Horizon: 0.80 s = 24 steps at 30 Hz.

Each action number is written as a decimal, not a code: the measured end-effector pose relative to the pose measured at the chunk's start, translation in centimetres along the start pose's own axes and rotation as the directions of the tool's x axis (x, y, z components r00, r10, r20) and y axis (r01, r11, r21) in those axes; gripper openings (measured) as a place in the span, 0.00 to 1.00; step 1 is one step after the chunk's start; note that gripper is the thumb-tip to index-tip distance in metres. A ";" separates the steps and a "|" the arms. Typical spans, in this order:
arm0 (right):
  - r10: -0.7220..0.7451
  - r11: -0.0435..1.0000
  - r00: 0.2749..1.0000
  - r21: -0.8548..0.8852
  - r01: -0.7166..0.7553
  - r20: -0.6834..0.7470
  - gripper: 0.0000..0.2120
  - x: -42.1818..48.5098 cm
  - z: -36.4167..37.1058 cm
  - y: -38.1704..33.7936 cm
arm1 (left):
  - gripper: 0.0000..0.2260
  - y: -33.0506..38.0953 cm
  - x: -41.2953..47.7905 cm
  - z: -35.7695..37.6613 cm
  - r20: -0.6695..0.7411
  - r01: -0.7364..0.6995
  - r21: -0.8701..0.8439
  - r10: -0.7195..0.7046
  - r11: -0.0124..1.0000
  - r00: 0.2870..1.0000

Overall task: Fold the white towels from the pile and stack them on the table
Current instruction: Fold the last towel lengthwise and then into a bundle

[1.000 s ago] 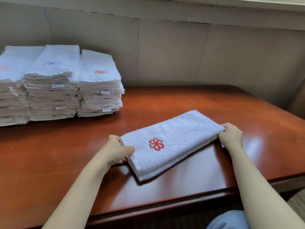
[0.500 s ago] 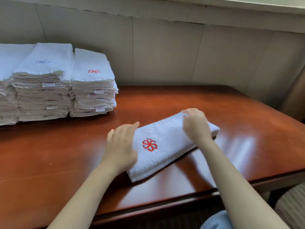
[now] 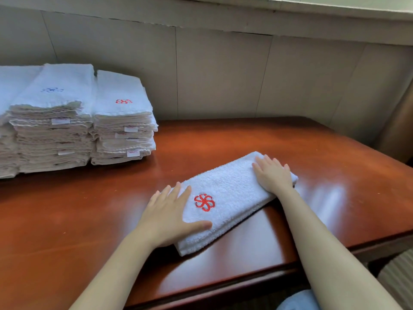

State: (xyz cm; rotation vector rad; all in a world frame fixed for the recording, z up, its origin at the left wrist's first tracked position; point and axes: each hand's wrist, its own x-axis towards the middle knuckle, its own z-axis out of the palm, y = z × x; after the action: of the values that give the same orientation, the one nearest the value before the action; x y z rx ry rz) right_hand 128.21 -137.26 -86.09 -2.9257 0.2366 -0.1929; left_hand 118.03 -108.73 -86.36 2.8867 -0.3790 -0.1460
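While both grips lie flat on it, the folded white towel point(image 3: 232, 189) sits on the red-brown worktop point(image 3: 89, 220) in the lower centre of the frame, near the front edge.

Towel: folded into a long narrow band, several layers showing along its near side. The long axis runs on a diagonal, from the near end at lower centre up to the far end at right of centre. A red pinwheel emblem point(image 3: 204, 202) faces up, nearer the lower-left end than the middle.

Left grip point(image 3: 169, 218): a bare hand, palm down, fingers straight and slightly spread, pointing to the upper right. It covers the towel's lower-left end, with the thumb stretched out along the top layer below the emblem. It presses and does not clasp.

Right grip point(image 3: 273, 175): a bare hand, palm down, fingers straight and pointing to the upper left. It rests on the towel's far right end, and nothing is pinched or curled round. The two are well apart, one at each end, with the emblem between them.

Upper left of frame: stacks of folded white towels stand side by side against the grey panelled wall point(image 3: 223, 74). The right stack point(image 3: 123, 130) carries a red emblem on top and is the lowest. The middle stack point(image 3: 53, 130) carries a blue emblem. A third stack point(image 3: 6, 135) is cut off by the left edge. Small white labels show on the front folds. All stacks are well apart from the towel under the grips.
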 end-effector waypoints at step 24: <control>0.030 0.420 0.913 0.824 -0.381 0.406 0.35 -4.1 0.0 -5.8 | 0.11 -2.1 -1.1 -2.1 0.182 0.221 -0.697 -0.131 0.682 0.975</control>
State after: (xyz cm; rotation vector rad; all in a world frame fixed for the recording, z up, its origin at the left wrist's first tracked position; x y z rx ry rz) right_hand 125.02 -130.96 -85.39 -1.7590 0.3175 0.1884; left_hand 117.77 -106.00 -84.77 2.1213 -0.0267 -0.4014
